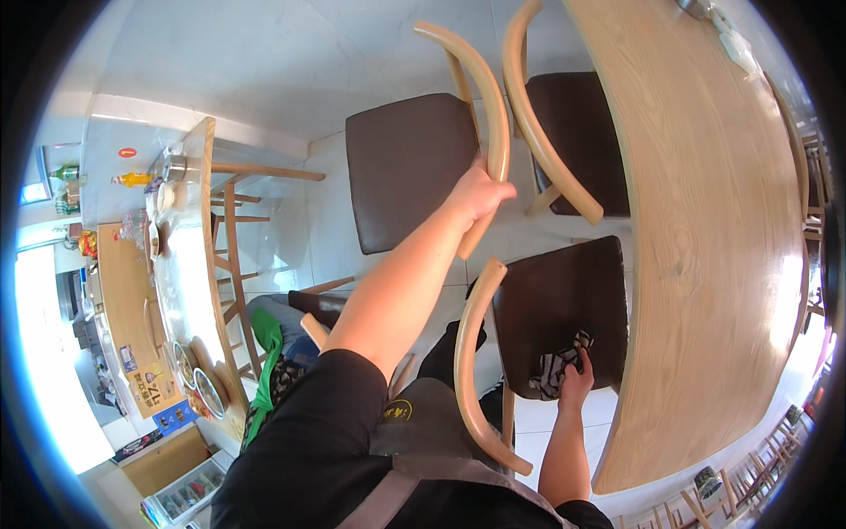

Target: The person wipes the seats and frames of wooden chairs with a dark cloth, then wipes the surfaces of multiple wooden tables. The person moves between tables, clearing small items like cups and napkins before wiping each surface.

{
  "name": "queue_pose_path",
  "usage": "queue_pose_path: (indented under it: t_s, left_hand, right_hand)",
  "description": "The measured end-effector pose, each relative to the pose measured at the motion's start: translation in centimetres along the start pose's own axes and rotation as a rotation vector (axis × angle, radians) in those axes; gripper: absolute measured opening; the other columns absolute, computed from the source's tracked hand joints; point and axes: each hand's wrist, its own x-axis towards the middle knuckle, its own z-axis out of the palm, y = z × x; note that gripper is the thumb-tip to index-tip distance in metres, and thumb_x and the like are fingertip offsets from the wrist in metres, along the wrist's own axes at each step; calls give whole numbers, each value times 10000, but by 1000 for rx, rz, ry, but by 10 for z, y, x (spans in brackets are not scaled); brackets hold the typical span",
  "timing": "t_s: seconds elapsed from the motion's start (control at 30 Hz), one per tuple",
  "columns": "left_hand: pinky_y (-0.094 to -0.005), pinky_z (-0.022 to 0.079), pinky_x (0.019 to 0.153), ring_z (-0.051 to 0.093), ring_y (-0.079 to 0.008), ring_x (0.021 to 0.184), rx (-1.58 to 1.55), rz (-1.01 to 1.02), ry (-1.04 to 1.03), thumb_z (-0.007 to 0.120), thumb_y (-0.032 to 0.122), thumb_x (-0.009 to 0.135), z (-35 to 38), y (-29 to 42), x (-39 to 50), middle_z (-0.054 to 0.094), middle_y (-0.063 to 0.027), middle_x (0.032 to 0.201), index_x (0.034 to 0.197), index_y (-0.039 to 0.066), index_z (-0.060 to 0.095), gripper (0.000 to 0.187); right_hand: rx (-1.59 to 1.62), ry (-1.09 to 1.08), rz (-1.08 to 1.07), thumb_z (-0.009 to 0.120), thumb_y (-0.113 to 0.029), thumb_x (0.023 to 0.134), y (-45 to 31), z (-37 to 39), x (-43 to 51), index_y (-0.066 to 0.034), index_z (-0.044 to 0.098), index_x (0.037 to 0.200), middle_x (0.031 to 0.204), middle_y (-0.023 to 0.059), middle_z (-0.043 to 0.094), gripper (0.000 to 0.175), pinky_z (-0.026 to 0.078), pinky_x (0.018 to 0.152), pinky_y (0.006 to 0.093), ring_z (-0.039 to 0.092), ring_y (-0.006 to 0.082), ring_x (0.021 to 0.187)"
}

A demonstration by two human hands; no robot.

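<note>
My left hand (481, 193) grips the curved wooden back rail (497, 119) of a chair with a brown padded seat (413, 173). In my right hand (576, 378) is a crumpled striped cloth (554, 371), which rests on the dark seat (562, 297) of another chair close in front of me. That chair's curved back rail (468, 357) stands between my body and its seat. A third chair, with a similar wooden rail (545, 132), has its dark seat (575, 132) partly hidden beneath the table edge.
A long wood-grain table (700, 264) runs along the right. At left, a second table (192, 264) carries bowls (210, 393) and a drink bottle (135, 179). Someone seated beside it, in a green garment (268, 350), is close to my left arm. Tiled floor (277, 251) shows between the chairs.
</note>
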Motion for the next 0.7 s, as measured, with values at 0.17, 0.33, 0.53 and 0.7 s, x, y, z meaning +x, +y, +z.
queue_pose_path:
  t_s: [0.17,0.33,0.53,0.7]
  left_hand:
    - [-343,476,466,586,-172,506,-1,86,40,645,-19,757,-35,-1,5,586,-76,766,1367,-37,506,626]
    - [-340,450,450,552,-162,496,75,-53,185,617,-50,751,-109,-2,-11,557,-76,744,1300,-28,505,561]
    - [-356,472,449,580,-194,460,37,-121,270,611,-43,722,-195,-47,-22,580,-85,684,1245,-41,512,533]
    - [-413,551,984,666,-310,1175,750,-37,473,690,4,767,-202,-49,-29,617,-216,1327,1533,36,426,810]
  right_hand:
    - [316,-57,-59,498,47,833,-64,40,19,27,569,1449,1325,125,652,621,514,1011,330,650,225,1155]
    - [527,-242,-196,460,57,817,-177,99,54,-22,467,1540,1428,129,583,727,512,1059,377,623,247,1241]
    - [501,-623,-398,429,130,713,-261,141,47,-71,438,1588,1567,147,473,898,394,1158,330,515,237,1399]
    - [366,-567,-220,438,133,681,-272,162,41,19,557,1462,1407,141,601,798,462,1058,284,604,207,1268]
